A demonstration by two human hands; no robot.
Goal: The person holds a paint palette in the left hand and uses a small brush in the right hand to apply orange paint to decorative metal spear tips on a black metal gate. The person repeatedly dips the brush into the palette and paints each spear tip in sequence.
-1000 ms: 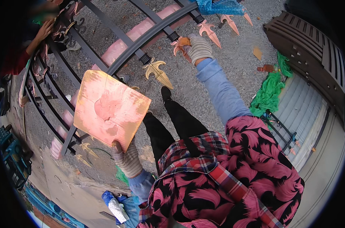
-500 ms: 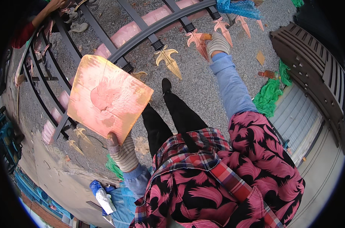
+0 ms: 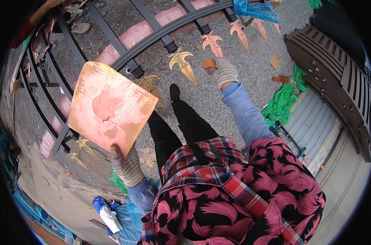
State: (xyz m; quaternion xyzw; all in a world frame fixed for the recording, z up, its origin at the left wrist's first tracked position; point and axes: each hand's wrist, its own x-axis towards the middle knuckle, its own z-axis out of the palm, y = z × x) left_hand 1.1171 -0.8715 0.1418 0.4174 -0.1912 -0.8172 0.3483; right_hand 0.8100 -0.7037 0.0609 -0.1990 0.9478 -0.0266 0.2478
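In my left hand [image 3: 127, 165], gloved in grey stripes, is a square board [image 3: 132, 96] smeared with pink paint, my thumb over its lower edge. My right hand [image 3: 224, 72], in a matching glove, is closed on a small orange-brown piece [image 3: 209, 64] that looks like sponge; the fingers partly hide it. It is just below the tip of a pink spearhead finial [image 3: 212, 44] on a dark metal fence panel [image 3: 152, 38]. Left of that one, a gold finial [image 3: 181, 65] points down toward me. Another gold finial [image 3: 150, 85] is partly behind the board.
More pink finials [image 3: 239, 34] line the panel's right part, near blue netting [image 3: 257, 10]. Pink wrapped padding [image 3: 138, 33] lies beneath the bars. At right are green netting [image 3: 281, 105] and stacked brown slatted panels [image 3: 328, 77]. Another person's arm [image 3: 42, 12] reaches in at upper left.
My right hand has moved off the pink finial, down and slightly left, leaving that finial in full view. The board in my left hand has shifted slightly left.
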